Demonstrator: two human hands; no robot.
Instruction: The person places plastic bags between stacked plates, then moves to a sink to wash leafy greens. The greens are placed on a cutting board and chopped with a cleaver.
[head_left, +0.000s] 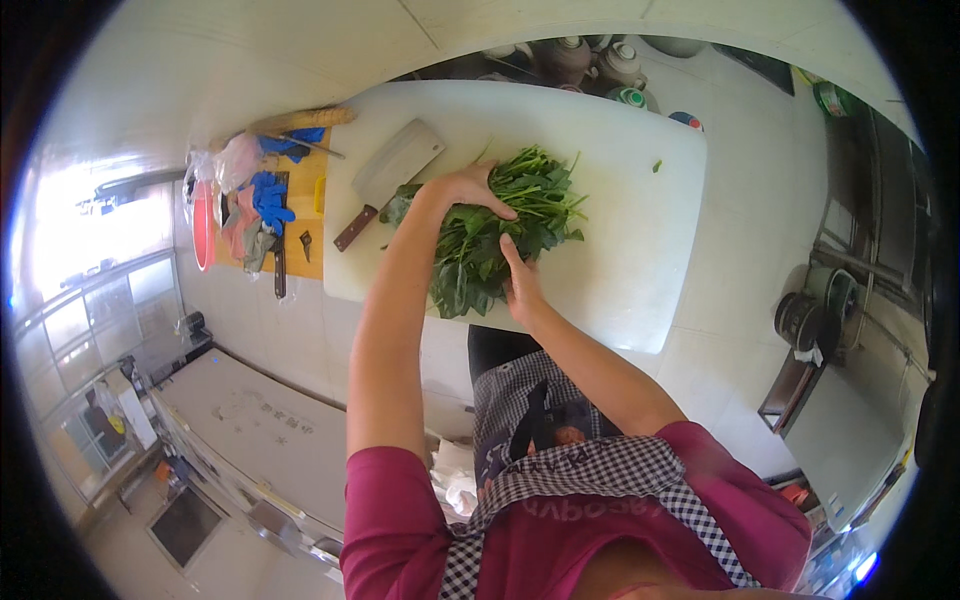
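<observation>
A bunch of leafy greens (480, 255) with green stems lies loosely on a white cutting board (630, 262), near its front edge. My left hand (474, 186) rests over the upper left of the bunch, thumb spread across the stems, fingers partly hidden. My right hand (523, 283) holds the bunch's lower right side, thumb on top and other fingers largely hidden by leaves. Left of the greens lies a cleaver (401, 161) with a brown handle, close to some leaves. A small leaf piece (657, 166) sits apart at the board's right.
On a wooden surface (304, 244) to the left are blue gloves (270, 201), a dark-handled knife (280, 274), cloths and a red basin (202, 225). Jugs (619, 64) stand beyond the board's far edge. A grey-topped counter (255, 435) is at lower left.
</observation>
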